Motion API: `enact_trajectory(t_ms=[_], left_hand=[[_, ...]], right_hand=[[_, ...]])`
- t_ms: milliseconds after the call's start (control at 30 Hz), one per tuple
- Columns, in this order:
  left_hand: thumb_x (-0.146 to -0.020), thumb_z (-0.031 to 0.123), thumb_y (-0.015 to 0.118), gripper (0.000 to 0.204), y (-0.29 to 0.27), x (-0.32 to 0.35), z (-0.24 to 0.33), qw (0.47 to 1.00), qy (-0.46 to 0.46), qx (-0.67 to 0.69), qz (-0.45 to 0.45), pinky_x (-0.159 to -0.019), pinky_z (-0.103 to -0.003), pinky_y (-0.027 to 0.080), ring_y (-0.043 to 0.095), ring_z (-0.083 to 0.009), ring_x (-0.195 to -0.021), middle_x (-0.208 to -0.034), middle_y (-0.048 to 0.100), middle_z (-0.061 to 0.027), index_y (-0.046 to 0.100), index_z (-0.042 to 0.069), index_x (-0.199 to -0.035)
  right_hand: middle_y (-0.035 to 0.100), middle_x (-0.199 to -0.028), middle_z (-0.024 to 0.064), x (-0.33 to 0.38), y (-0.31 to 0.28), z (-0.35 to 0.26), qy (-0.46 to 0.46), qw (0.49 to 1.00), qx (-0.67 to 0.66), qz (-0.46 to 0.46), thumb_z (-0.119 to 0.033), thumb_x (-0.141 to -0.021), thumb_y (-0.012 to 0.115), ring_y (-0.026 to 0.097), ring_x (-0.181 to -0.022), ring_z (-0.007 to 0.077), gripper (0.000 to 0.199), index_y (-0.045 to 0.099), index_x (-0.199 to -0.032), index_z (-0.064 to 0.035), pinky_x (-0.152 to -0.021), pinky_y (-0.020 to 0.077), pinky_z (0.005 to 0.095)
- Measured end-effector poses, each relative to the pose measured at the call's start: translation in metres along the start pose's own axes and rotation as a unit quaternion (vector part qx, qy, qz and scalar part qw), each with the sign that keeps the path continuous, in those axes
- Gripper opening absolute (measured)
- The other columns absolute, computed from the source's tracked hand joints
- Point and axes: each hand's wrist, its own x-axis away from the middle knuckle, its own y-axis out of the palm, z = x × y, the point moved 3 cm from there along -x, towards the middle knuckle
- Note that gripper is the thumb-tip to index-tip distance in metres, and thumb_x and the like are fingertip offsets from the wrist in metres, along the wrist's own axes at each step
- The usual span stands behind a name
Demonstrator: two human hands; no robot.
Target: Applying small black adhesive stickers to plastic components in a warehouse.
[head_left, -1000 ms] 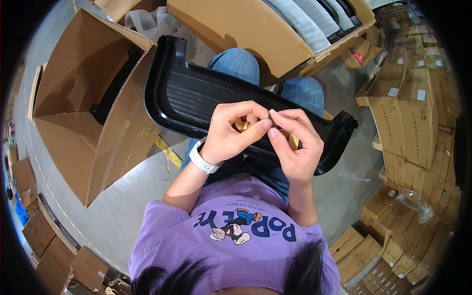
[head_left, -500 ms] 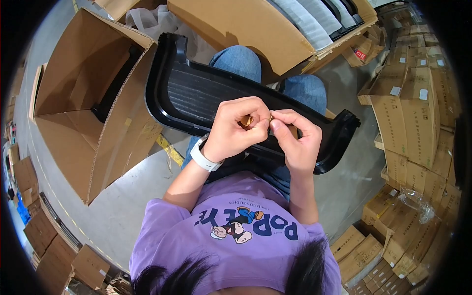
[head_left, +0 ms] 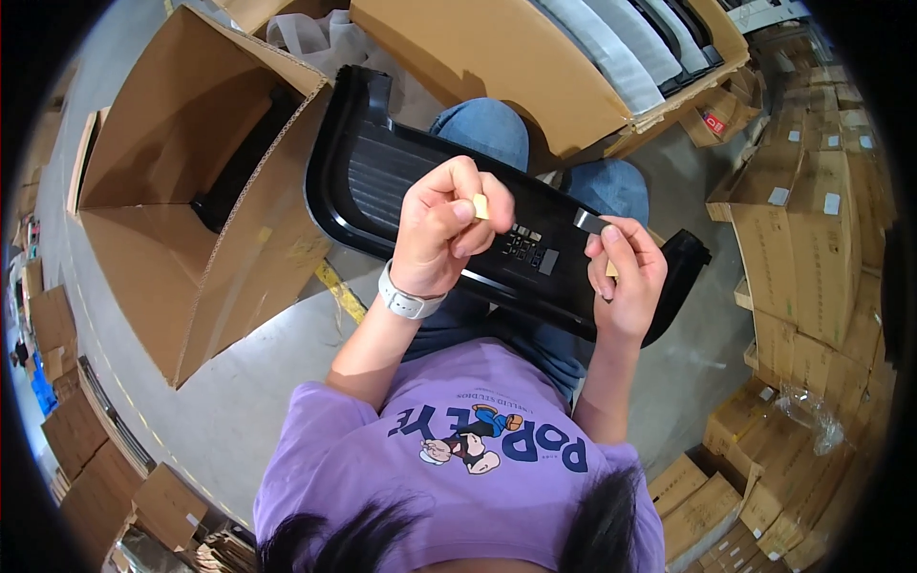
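Note:
A long black plastic panel (head_left: 382, 158) with upturned ends lies across my thighs. Over its middle, my left hand (head_left: 444, 224) is closed, pinching a small yellowish piece of paper (head_left: 480, 206) between thumb and finger. Farther right, my right hand (head_left: 630, 277) is closed as well. A short dark grey strip (head_left: 588, 222) sticks out from its fingertips, and a yellowish scrap (head_left: 611, 270) shows between its fingers. Between the hands, several small pieces and a grey rectangle (head_left: 547, 261) show on the panel's surface; whether they are loose or fixed I cannot tell.
An open cardboard box (head_left: 181, 220) stands at my left with a dark part inside. Ahead, another carton (head_left: 478, 57) holds black parts in white foam wrap (head_left: 611, 53). Stacked cartons (head_left: 798, 229) line the right side, with clear plastic film (head_left: 812, 415) on them.
My hands, which met over the panel, are now apart, the right one farther right. The dark strip and yellowish pieces now show more plainly, and the small pieces on the panel are uncovered.

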Motion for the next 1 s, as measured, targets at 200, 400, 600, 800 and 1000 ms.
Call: enact_trajectory(t_ms=[200,400,600,800,1000], left_hand=[[-0.089,0.018,0.045,0.018,-0.004,-0.006,0.002,0.993,-0.078,-0.038,0.082,-0.041,-0.021,0.016,0.019,-0.0038,-0.044,-0.055,0.031,0.0038,0.041,0.009,-0.074],[-0.088,0.026,0.054,0.025,0.007,-0.037,0.023,0.691,0.198,-0.695,0.023,-0.043,-0.029,0.036,0.047,-0.0192,-0.04,-0.047,0.043,-0.0028,0.05,0.007,-0.072],[-0.072,0.034,0.067,0.025,-0.009,-0.076,-0.004,0.371,0.044,-0.87,-0.323,-0.066,-0.036,0.05,0.062,-0.0233,-0.081,-0.076,0.061,-0.0062,0.067,0.009,-0.075],[-0.072,0.027,0.068,0.025,0.001,-0.055,0.033,0.515,0.171,-0.736,-0.405,-0.063,-0.036,0.049,0.059,-0.0242,-0.078,-0.074,0.056,-0.0066,0.06,0.006,-0.064],[-0.073,0.014,0.068,0.008,-0.006,0.002,0.223,0.417,0.324,-0.837,-0.145,-0.05,-0.034,0.044,0.052,-0.0229,-0.059,-0.065,0.049,-0.0059,0.064,0.01,-0.068]], right_hand=[[0.06,-0.069,0.0087,-0.001,-0.003,-0.002,-0.012,0.999,0.032,-0.008,-0.003,-0.087,0.056,0.035,-0.043,0.0004,0.014,0.061,-0.097,0.0061,-0.04,0.0242,0.0152],[0.059,-0.068,0.0094,-0.001,-0.014,-0.018,-0.06,0.996,0.068,0.012,-0.003,-0.087,0.055,0.036,-0.044,0.0012,0.015,0.06,-0.098,0.006,-0.042,0.0252,0.016],[0.052,-0.063,0.0071,0.015,-0.021,-0.021,-0.051,0.995,0.073,0.048,-0.002,-0.086,0.055,0.034,-0.042,0.003,0.014,0.057,-0.097,0.006,-0.04,0.0248,0.0167],[0.043,-0.062,0.0039,0.049,-0.013,-0.047,-0.116,0.988,0.085,0.055,0.006,-0.079,0.049,0.031,-0.042,0.0035,0.007,0.055,-0.083,0.0057,-0.039,0.0198,0.0166],[0.045,-0.065,0.0046,0.052,0.025,-0.057,-0.14,0.984,0.105,-0.021,0.006,-0.078,0.05,0.036,-0.047,0.0049,0.007,0.056,-0.081,0.006,-0.042,0.0234,0.0173]])
